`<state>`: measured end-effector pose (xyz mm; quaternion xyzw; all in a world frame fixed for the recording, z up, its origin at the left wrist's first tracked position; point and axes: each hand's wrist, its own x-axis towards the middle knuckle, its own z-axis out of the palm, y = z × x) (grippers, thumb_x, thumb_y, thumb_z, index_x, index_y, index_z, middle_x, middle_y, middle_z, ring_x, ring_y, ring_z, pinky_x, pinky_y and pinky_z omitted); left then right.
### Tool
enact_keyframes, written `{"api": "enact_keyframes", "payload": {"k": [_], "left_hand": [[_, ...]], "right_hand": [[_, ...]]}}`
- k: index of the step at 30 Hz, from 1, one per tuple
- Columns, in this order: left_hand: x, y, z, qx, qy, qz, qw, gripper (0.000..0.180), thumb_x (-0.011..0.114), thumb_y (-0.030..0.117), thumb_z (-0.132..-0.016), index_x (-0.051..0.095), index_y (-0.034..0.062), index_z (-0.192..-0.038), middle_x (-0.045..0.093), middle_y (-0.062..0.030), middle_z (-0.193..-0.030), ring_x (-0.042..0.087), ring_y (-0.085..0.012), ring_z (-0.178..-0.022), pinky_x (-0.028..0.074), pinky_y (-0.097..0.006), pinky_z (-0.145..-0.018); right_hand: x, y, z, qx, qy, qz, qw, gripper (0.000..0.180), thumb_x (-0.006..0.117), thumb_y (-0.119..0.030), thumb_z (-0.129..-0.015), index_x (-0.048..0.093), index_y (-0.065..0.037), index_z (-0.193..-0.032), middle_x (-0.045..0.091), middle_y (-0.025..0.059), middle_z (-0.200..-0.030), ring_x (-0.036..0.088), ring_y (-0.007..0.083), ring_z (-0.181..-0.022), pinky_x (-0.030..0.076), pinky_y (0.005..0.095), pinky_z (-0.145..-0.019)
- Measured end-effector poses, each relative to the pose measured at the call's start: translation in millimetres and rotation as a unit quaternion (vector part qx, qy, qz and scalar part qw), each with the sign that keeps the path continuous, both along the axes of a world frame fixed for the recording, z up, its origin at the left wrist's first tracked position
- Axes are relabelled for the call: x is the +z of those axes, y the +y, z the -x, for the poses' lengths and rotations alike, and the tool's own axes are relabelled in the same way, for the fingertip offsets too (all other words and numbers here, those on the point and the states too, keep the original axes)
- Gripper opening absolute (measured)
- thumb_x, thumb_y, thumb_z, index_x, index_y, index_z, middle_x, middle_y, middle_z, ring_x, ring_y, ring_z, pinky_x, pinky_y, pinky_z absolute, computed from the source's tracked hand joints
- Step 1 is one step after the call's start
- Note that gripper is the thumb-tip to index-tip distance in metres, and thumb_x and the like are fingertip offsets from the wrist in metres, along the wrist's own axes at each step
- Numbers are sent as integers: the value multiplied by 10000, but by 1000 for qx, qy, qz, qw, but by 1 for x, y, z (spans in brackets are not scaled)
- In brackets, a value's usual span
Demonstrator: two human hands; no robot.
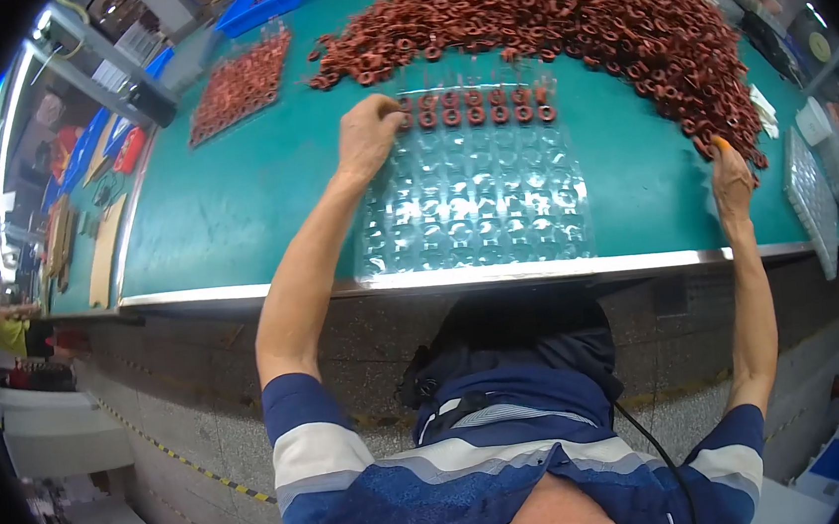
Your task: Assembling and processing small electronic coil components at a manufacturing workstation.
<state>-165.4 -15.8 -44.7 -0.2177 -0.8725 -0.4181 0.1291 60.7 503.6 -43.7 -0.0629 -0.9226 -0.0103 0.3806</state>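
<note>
A clear plastic blister tray point(469, 203) with rows of round pockets lies at the table's front edge. Small red-brown rings point(476, 115) fill its far rows. My left hand point(368, 135) is at the left end of the nearer filled row, thumb and forefinger pinched on a ring there. To the right, my right hand point(731, 180) touches the near end of a big heap of the same rings point(517, 4). Its fingers are drawn together, with something orange at a fingertip; whatever they grip is hidden among the rings.
A second tray full of rings point(242, 83) lies at the back left, near a blue bin point(267, 1). Stacked clear trays point(810, 193) lean at the table's right end. The green table point(226, 219) has a pale metal front edge point(213, 294).
</note>
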Motion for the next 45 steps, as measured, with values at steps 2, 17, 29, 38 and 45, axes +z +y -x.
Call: {"api": "enact_keyframes", "payload": {"k": [2,17,29,38,45], "left_hand": [[-3,-10,0,17,59,-8,998,295,667,143,-812,616,-8,-1060,657,-150,-910,642,-252,-822,498,-353,-744],[31,71,-193,-319,-251,-271,873,267,566,180,-967,448,26,-1151,567,-51,-820,527,-93,-688,458,-235,-613],[42,49,-217,-308,-164,-288,892,292,613,83,-924,501,38,-1189,570,-61,-932,563,-99,-778,489,-232,-663],[36,56,-228,-142,-48,-192,970,305,641,19,-861,554,21,-1153,649,-158,-926,674,-261,-833,540,-329,-702],[34,63,-220,-273,-281,-400,829,198,584,65,-925,547,10,-1112,573,-15,-734,545,-76,-598,444,-222,-523]], "right_hand": [[12,-36,12,43,28,112,992,197,575,-137,-933,659,-7,-1055,686,160,-853,669,266,-755,510,346,-685],[71,-266,-13,307,-186,542,760,214,633,-134,-918,649,20,-1066,671,54,-816,612,89,-738,494,220,-659],[73,-283,-23,393,-211,620,645,239,626,-177,-931,664,3,-1084,669,50,-942,606,86,-851,481,215,-748],[75,-293,-30,385,67,81,917,186,750,-17,-684,676,22,-851,601,112,-801,571,280,-692,445,356,-619],[79,-286,-45,330,-20,300,895,93,724,-59,-795,700,4,-859,589,74,-753,551,207,-680,425,290,-593]]}}
